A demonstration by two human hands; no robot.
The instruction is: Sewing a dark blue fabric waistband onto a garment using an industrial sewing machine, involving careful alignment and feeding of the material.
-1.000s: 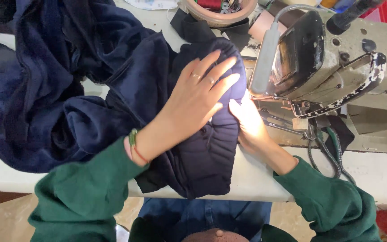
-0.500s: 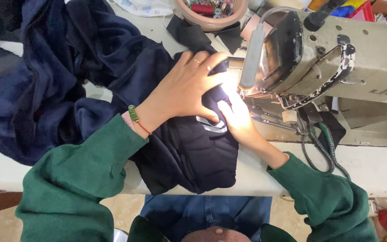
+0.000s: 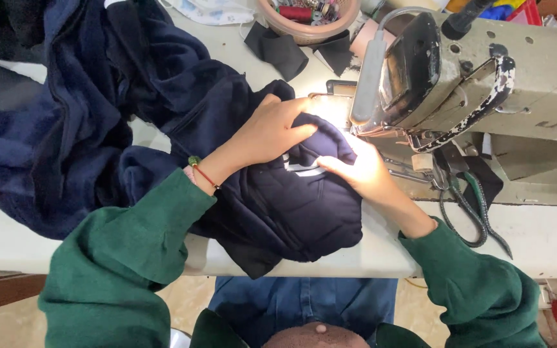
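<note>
Pressing down: both hands are working a navy fleece garment (image 3: 272,206) at a sewing machine.
Fabric pile: the rest of the navy garment is bunching in folds across the left of the pale surface (image 3: 8,238).
Left hand (image 3: 269,132): it is lying palm down on the garment, fingers spread open and flat, tips reaching toward the needle area; a red cord with a green bead is circling the wrist.
Garment: it is lying on the surface under both hands, its front edge hanging over the near rim.
Right hand (image 3: 356,169): it is pressing the cloth flat, fingers extended, brightly lit, just beside the machine.
Sewing machine (image 3: 485,84): it is standing at the right.
Scissors (image 3: 469,206): they are lying beside the machine base.
</note>
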